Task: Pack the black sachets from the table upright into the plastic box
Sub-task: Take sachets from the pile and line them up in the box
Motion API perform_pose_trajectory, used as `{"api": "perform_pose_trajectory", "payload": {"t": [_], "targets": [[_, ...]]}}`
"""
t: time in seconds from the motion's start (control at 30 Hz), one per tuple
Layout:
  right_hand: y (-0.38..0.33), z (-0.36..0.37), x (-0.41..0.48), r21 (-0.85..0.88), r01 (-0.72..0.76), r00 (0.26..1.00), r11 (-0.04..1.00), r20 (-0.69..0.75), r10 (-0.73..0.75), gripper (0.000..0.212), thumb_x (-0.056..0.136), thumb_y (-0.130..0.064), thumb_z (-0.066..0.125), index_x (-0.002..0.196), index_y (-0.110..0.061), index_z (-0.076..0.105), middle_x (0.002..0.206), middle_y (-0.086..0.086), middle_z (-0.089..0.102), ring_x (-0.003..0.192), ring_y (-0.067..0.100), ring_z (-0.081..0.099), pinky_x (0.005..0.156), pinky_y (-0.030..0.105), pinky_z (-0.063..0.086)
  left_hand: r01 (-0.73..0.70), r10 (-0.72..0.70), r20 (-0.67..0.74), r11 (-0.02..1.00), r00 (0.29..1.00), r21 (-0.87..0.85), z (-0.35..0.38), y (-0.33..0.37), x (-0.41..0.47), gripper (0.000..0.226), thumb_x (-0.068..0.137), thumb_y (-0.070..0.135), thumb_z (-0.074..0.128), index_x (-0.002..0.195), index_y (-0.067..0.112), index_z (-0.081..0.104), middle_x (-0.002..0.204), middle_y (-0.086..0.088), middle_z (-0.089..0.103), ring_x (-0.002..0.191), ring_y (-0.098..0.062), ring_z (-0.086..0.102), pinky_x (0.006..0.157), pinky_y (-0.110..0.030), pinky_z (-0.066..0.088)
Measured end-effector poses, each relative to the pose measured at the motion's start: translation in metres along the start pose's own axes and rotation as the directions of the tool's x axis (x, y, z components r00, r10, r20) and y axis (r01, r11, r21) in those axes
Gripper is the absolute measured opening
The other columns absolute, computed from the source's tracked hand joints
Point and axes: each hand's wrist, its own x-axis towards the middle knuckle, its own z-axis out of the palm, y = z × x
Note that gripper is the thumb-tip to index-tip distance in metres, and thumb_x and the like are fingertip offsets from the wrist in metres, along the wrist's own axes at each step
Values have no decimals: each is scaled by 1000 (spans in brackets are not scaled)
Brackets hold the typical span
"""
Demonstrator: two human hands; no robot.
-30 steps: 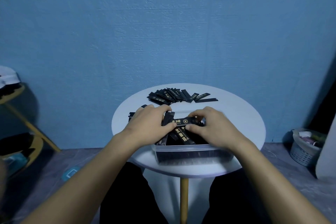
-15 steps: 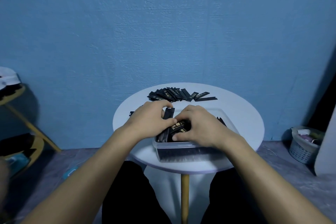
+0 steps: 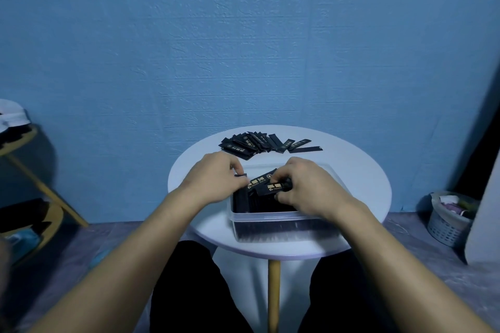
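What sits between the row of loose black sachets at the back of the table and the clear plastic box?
Nothing: the head view shows just a bare strip of the round white table between them.

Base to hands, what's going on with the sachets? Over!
Left hand pinches one sachet end. Right hand grips sachets over the box. Pile waits behind box, nothing blocking.

Blue textured wall [image 3: 243, 35]; grey floor [image 3: 433, 292]; round white table [image 3: 365, 189], wooden leg [image 3: 273, 292]; wooden shelf [image 3: 46, 191] left; basket [image 3: 443, 227] right.
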Motion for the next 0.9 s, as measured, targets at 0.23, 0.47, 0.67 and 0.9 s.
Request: {"api": "perform_pose_trajectory", "payload": {"t": [0.23,0.47,0.67,0.9], "targets": [[-7,-11,5,-32,30,995,999,-92,-33,13,90,-28,66,97,-28,78,91,-1,68,93,21,63,81,38,54,-5,-10,63,971,998,240,3,13,-7,46,73,68,75,99,31,68,96,8,63,95,-20,62,78,-32,50],[-23,-8,16,104,-78,982,992,-161,94,16,85,-35,70,79,-20,73,72,-3,69,73,19,63,64,30,47,-8,-12,89,976,996,219,4,15,-9,31,78,45,73,100,23,70,94,3,68,89,-22,63,78,-32,53],[-41,-4,29,316,-243,959,917,-65,276,26,77,-37,81,75,-13,70,57,1,64,56,20,62,57,29,50,20,-10,90,994,996,-103,3,3,-9,48,78,30,80,124,27,64,73,7,63,69,-9,57,62,-27,38],[-51,15,38,488,-340,940,804,168,296,19,80,-16,78,69,-12,63,58,16,69,50,26,66,64,38,60,15,-7,82,995,997,-95,2,-5,-9,47,79,27,76,124,27,65,72,10,60,66,-5,54,58,-25,36]]}}
